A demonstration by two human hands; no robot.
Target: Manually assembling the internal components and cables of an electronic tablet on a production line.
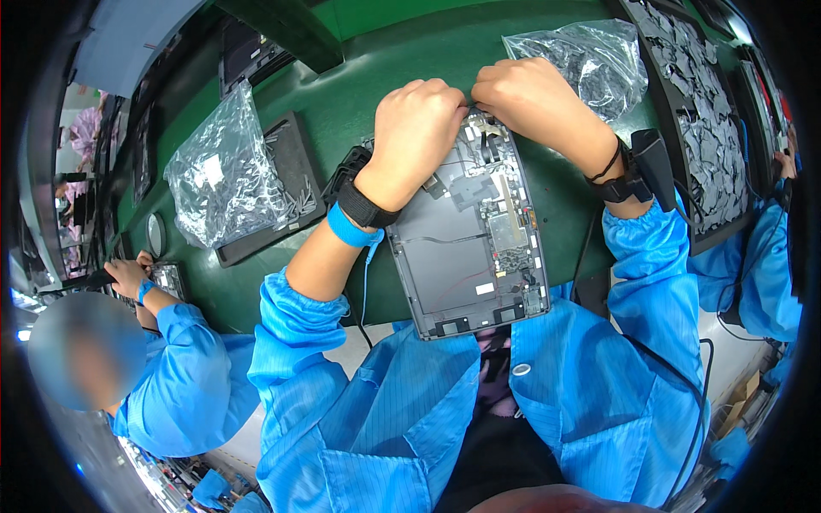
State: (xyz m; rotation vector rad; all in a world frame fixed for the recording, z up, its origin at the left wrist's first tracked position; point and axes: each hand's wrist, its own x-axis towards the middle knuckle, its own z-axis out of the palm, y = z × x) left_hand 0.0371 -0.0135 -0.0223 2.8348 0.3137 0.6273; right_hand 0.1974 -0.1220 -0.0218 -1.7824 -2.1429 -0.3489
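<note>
An opened tablet [445,244] lies in front of me, its near end over the table edge against my smock. Circuit boards, ribbon cables and thin wires show in its dark housing. At its far end my left hand [419,124] is closed, thumb and fingertips pinched at the rim. My right hand [526,94] is closed beside it, fingertips bent down at the same far edge and almost touching the left. Whatever the fingertips pinch is hidden under the hands. Black bands circle both my wrists, and a blue strap with a cord is on the left one.
Left on the green table [342,90], a clear bag of small parts [227,175] rests on a dark tray [295,154]. Another clear bag [590,64] lies at the far right, near a long tray of grey pieces [697,128]. A co-worker [184,368] sits at left.
</note>
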